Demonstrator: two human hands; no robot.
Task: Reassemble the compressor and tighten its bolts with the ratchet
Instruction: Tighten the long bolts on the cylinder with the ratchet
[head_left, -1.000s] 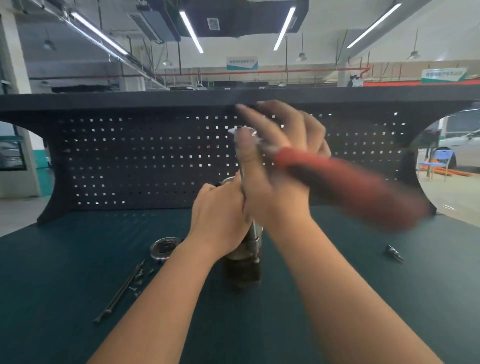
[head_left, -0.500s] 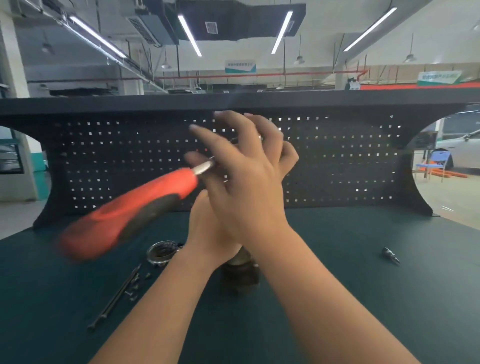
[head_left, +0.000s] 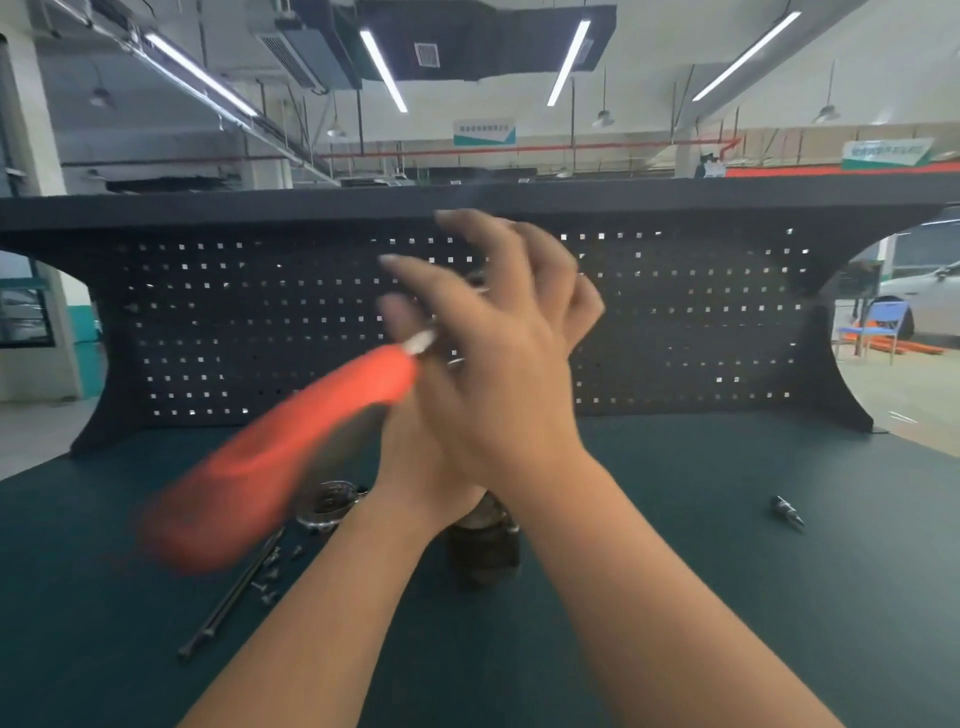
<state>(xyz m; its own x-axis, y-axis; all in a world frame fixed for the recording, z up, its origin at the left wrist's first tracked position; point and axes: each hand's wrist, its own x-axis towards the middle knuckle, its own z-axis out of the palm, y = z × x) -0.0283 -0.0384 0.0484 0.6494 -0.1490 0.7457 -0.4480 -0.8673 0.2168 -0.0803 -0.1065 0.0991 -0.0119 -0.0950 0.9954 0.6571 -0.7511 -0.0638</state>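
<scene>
1. The right hand (head_left: 498, 374) pinches the ratchet (head_left: 291, 457) near its head; the blurred red handle points lower left.
2. The left hand (head_left: 415, 467) grips the compressor (head_left: 485, 545), which stands on the bench (head_left: 727, 571).

A dark green bench top (head_left: 727, 597) runs back to a black pegboard (head_left: 701, 322) dotted with square holes. Far right on the mat lies a small metal bit (head_left: 787, 512) — well apart from anything else. Beyond the board stand a blue chair (head_left: 878, 325) and a white car (head_left: 930, 296) — strip lights (head_left: 383, 70) overhead.
</scene>
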